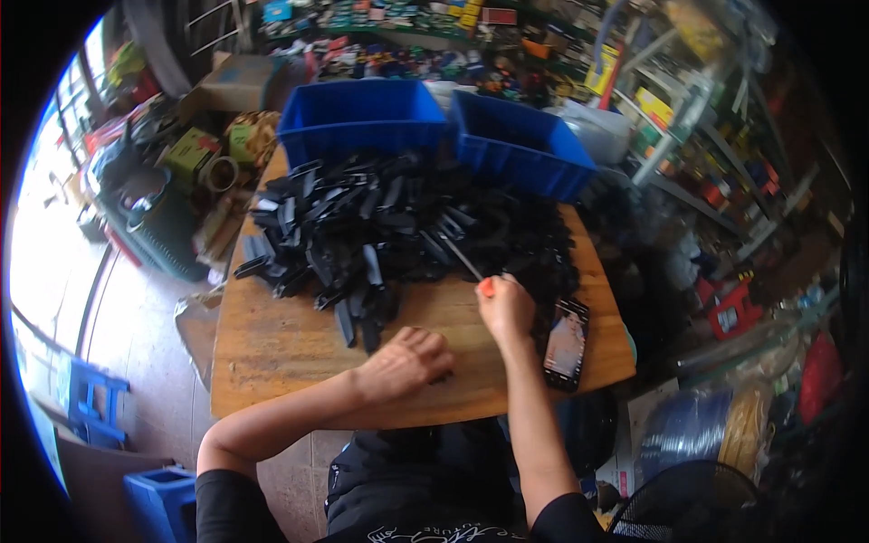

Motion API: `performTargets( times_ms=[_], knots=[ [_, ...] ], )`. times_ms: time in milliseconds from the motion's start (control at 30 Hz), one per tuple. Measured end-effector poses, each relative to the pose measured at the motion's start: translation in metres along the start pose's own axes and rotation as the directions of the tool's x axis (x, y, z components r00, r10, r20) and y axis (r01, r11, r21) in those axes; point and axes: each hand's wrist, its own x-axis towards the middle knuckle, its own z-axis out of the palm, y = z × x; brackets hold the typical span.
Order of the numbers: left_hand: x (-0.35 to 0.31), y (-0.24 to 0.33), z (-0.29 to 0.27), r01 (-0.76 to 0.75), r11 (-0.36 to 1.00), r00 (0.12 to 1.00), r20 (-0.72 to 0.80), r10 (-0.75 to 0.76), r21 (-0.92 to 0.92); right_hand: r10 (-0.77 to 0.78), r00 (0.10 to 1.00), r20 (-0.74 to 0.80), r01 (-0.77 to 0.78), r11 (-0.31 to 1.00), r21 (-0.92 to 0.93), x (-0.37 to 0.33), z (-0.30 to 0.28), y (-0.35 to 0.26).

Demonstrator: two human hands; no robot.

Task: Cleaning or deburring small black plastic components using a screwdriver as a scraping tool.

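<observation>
My right hand (505, 310) is closed around the red-orange handle of a screwdriver (464, 260). Its thin metal shaft points up and left, toward a heap of black plastic parts (385, 217). Lower and to the left, my left hand (403, 364) rests near the front of the wooden table (272, 335) with its fingers curled in. A small dark bit shows by those fingers, too little to name, and the palm is hidden. Several loose black parts reach from the heap almost to my left hand.
Two blue plastic bins (362, 136) (525, 158) stand behind the heap. A phone (566, 344) with its screen lit lies right of my right hand. Packed shelves (380, 27) line the back. Blue stools (95, 398) stand on the floor at left.
</observation>
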Motion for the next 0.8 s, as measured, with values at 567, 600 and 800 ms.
performTargets(
  times_ms=[567, 600, 800],
  knots=[
    [0.010, -0.014, 0.006, 0.280, 0.927, 0.958, -0.138, -0.252, 0.249, -0.140, 0.990, -0.002, 0.138, 0.968, 0.210, -0.012, 0.002, -0.012],
    [0.008, -0.009, 0.006, 0.260, 0.933, 0.964, -0.126, -0.235, 0.250, -0.143, 0.989, -0.032, 0.147, 0.954, 0.262, -0.015, 0.000, -0.015],
    [-0.009, 0.003, -0.004, 0.220, 0.974, 0.963, -0.174, -0.208, 0.057, -0.163, 0.983, -0.087, 0.182, 0.941, 0.286, -0.024, -0.006, -0.020]
  ],
)
